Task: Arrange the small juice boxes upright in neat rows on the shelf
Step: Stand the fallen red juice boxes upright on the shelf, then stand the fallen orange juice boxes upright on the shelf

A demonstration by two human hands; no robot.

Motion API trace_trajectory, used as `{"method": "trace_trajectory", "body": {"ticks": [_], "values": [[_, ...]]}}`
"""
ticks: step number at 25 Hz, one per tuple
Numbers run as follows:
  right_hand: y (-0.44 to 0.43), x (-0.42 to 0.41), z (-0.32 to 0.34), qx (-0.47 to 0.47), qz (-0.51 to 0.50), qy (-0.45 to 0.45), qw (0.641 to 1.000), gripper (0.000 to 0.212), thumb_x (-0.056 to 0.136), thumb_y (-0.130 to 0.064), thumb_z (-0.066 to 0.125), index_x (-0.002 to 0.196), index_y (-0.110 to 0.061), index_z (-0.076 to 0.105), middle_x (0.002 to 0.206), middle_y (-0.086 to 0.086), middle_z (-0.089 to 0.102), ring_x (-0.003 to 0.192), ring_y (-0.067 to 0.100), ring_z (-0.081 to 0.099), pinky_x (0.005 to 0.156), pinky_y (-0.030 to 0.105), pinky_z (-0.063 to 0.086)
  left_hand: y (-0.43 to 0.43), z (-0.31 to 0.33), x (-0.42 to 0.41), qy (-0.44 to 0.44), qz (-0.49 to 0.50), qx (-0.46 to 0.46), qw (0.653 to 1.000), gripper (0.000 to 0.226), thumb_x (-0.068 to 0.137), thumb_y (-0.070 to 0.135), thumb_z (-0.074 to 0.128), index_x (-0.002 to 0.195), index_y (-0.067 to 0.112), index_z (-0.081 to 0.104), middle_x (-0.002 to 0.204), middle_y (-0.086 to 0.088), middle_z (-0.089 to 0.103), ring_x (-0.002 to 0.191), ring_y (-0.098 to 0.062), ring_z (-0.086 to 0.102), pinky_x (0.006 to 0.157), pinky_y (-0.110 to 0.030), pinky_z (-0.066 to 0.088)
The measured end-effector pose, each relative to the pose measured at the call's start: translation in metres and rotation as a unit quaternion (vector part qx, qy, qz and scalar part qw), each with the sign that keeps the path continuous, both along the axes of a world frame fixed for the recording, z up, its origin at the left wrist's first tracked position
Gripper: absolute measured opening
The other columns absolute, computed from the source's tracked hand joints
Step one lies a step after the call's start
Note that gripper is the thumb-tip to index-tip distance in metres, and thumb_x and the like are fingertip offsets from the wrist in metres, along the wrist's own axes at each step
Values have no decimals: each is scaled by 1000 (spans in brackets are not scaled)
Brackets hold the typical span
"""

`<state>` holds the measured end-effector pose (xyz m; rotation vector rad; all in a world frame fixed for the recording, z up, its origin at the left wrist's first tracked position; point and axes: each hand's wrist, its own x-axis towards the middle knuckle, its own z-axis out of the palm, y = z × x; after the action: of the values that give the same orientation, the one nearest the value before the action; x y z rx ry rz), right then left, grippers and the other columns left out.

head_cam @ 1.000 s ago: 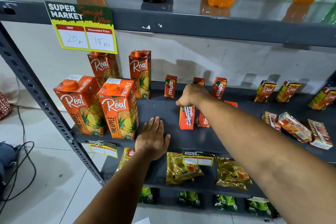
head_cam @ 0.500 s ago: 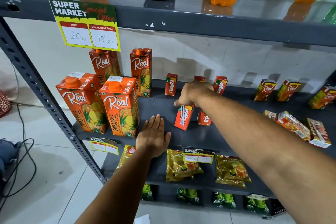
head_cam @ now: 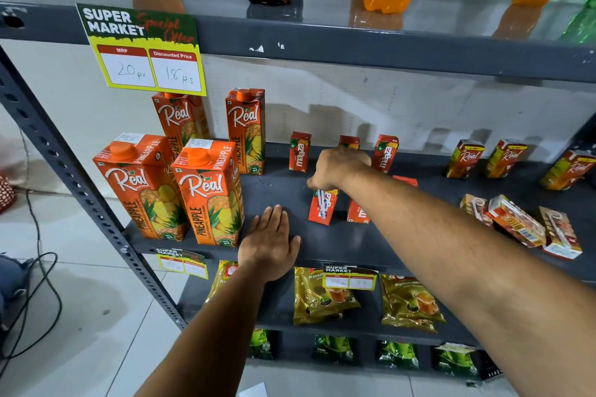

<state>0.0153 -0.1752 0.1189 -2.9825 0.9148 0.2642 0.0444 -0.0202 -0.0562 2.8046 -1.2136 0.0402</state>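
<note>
Right hand (head_cam: 338, 167) reaching deep over the shelf (head_cam: 322, 242), fingers pinched on the top of a small red juice box (head_cam: 322, 208). Tilting that box, bottom edge on the shelf, top leaning right, straw side facing out. Not yet upright. Just beside it on the right, a second red box (head_cam: 357, 212), half hidden behind the forearm; looks upright, though hard to be sure from here. Left hand (head_cam: 269, 246) flat on the front of the shelf, palm down, fingers spread, gripping nothing, just bracing.

Now the score so far. Back row: three small red boxes standing, one at the left (head_cam: 300, 151), one peeking above the knuckles (head_cam: 349, 141), one at the right (head_cam: 385, 153). Evenly spaced, a tidy start. Farther right at the back, three darker small boxes (head_cam: 464, 158) standing too, well apart from the red ones.

Still to do: plenty. A loose heap of small boxes (head_cam: 516, 224) lying on their sides at the right front, none upright. A flat red box (head_cam: 405, 180) showing behind the forearm as well. Front row barely begun, with one box in hand and one neighbour.

Large pineapple cartons (head_cam: 206, 190) on the left, untouched, standing near the shelf's left post.

Perhaps halfway, by the look of it.
</note>
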Motion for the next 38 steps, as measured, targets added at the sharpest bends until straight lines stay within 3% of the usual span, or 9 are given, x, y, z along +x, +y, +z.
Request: {"method": "trace_trajectory", "body": {"ticks": [7, 12, 17, 21, 23, 25, 29, 33, 38], "values": [[5, 3, -1, -38, -1, 42, 998, 61, 69, -71, 65, 99, -18, 57, 91, 4, 62, 79, 27, 57, 67, 36, 46, 0, -2, 1, 4, 2, 10, 1000, 75, 91, 55, 5, 150, 8, 2, 161, -8, -2, 146, -22, -5, 114, -36, -4], [3, -2, 4, -48, 104, 84, 990, 29, 74, -32, 75, 84, -12, 57, 93, 6, 63, 69, 23, 56, 55, 31, 40, 0, -1, 1, 9, -2, 7, 1000, 74, 92, 54, 6, 150, 8, 2, 161, -8, -1, 146, -22, -5, 115, -37, -4], [-24, -14, 5, -152, 372, 81, 912, 36, 80, -21, 70, 114, -22, 59, 100, 8, 60, 97, 31, 56, 75, 43, 50, 1, -1, 2, 13, -4, 9, 1000, 75, 92, 54, 6, 150, 8, 1, 161, -8, -2, 146, -22, -6, 115, -37, -2], [-29, -25, -5, -230, 466, 41, 853, 19, 86, -15, 59, 103, -23, 56, 84, 3, 56, 89, 29, 55, 71, 43, 49, 1, -2, 2, 15, -4, -4, 1000, 76, 91, 55, 6, 150, 8, 3, 161, -8, 0, 146, -22, -4, 115, -37, -2], [-33, -28, -8, -260, 487, 34, 833, 25, 87, -9, 59, 109, -21, 56, 97, 2, 65, 93, 27, 56, 71, 40, 48, 1, -3, 1, 10, -7, -4, 1000, 75, 92, 55, 8, 150, 8, 5, 161, -9, 2, 146, -22, -2, 115, -37, -1], [-39, -32, -2, -243, 475, 7, 846, 37, 89, -7, 54, 124, -21, 52, 115, 3, 64, 101, 27, 57, 75, 42, 50, 2, -3, 1, 2, -5, -8, 1000, 73, 93, 54, 11, 150, 7, 7, 161, -9, 4, 146, -22, -1, 115, -37, 0], [-77, -59, 24, -115, 344, -70, 929, 57, 81, -3, 56, 132, -26, 49, 131, 5, 56, 117, 30, 52, 91, 44, 48, 5, 1, -1, 3, -6, -4, 1000, 72, 95, 53, 13, 150, 6, 10, 160, -9, 6, 146, -22, 1, 115, -35, 1], [-163, -131, 35, -79, 194, -23, 977, 54, 80, -14, 55, 132, -27, 51, 135, 6, 53, 121, 29, 51, 97, 42, 46, 9, 15, -33, 13, -38, -186, 982, 73, 92, 50, 19, 147, 4, 25, 156, -10, 18, 144, -27, 17, 114, -37, 15], [-257, -223, 17, -80, 93, 50, 991, 43, 81, -23, 62, 124, -24, 56, 128, 8, 60, 115, 30, 57, 91, 38, 49, -81, 26, -134, -34, -198, -197, 960, 64, 94, 41, 34, 148, 6, 23, 156, -10, 16, 145, -27, 11, 117, -42, 10]]}}
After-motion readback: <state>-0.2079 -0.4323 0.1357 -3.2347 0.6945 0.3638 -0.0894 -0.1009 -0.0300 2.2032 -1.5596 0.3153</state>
